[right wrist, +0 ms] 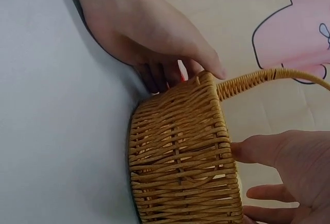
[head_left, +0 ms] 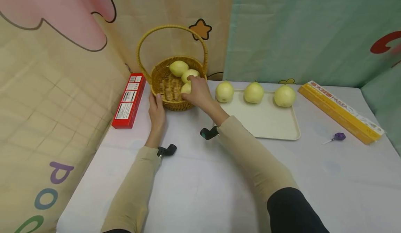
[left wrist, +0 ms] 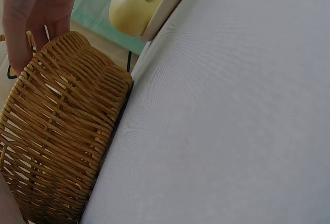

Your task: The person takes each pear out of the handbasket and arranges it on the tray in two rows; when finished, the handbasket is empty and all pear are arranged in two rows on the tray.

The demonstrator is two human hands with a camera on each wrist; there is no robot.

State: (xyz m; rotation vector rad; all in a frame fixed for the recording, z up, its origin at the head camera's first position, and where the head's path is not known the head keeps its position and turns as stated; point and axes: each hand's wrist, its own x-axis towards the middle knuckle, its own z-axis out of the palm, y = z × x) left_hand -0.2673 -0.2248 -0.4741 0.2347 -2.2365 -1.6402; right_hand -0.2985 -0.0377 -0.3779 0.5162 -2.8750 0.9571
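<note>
A wicker basket with a tall arched handle stands at the back of the table. My left hand holds its left side, thumb at the rim and fingers along the outer wall, as the right wrist view shows. Reaching over the front right rim, my right hand grips a pale yellow pear inside the basket; the hand partly hides it. Two more pears lie in there, one at the back and another beside the right fingers. In the left wrist view the basket wall hides the held pear.
Right of the basket, a cream tray bears three pears along its back edge. A red box lies to the left. Farther right are a long yellow box and a purple lollipop. Curtains hang behind the table.
</note>
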